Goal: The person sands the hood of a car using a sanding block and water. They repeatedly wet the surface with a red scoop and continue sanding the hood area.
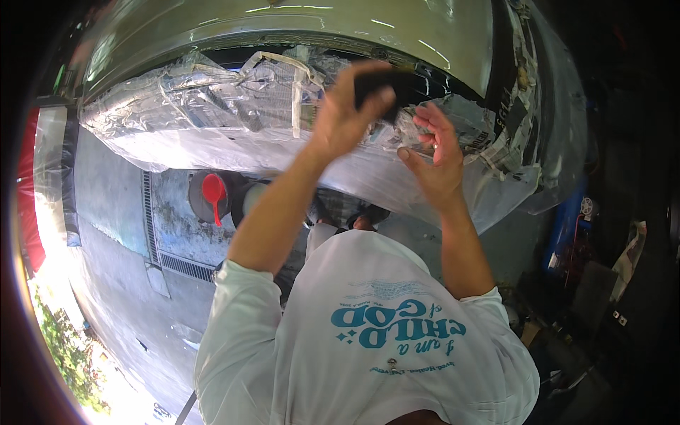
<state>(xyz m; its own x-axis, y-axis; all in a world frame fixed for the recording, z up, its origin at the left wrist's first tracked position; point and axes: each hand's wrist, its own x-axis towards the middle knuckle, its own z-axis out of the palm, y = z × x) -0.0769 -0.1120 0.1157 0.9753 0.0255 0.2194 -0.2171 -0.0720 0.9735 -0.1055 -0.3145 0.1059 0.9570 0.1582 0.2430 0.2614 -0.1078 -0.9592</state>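
The left hand (343, 117) is grasping one black sheet (405, 86), and the right hand (439, 166), fingers unclosed, is near clear plastic (489, 191).

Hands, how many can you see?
2: the left hand holds a black thing; the right hand is beside it, near the plastic sheeting. No others show.

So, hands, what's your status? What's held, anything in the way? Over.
Left hand gripping black piece, blurred. Right hand open nearby. Crinkled plastic sheeting behind hands; red dipper off left, out of the way.
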